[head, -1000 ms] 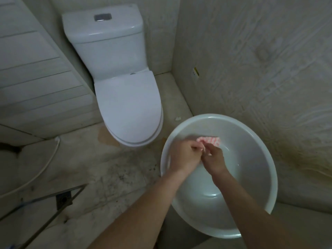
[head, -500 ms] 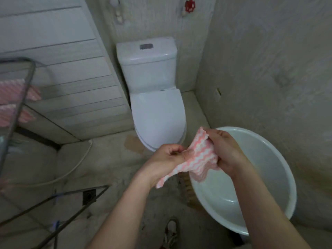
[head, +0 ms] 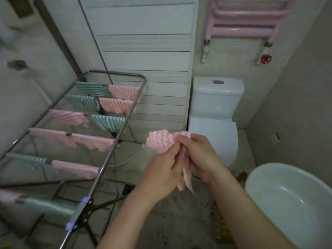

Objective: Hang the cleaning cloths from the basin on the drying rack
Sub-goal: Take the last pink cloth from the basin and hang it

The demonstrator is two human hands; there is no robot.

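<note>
A pink-and-white striped cleaning cloth (head: 161,141) is held up in mid-air between both hands. My left hand (head: 161,169) pinches its lower left part, and my right hand (head: 199,155) pinches it from the right. One end of the cloth hangs down between the wrists. The metal drying rack (head: 111,159) stands to the left, its right rail close to my left hand. Several pink and green cloths (head: 116,105) hang over its bars. The white basin (head: 269,194) sits on the floor at the lower right, and what shows of its inside holds no cloth.
A white toilet (head: 215,112) stands behind the hands against the back wall. A pink towel radiator (head: 242,20) with a red valve (head: 266,59) is mounted above it. White slatted panelling (head: 143,51) lies behind the rack. A white hose (head: 131,157) runs along the stained floor.
The cloth was lifted out of the basin and carried up and left toward the rack. The view swung left and upward, bringing the loaded rack into sight.
</note>
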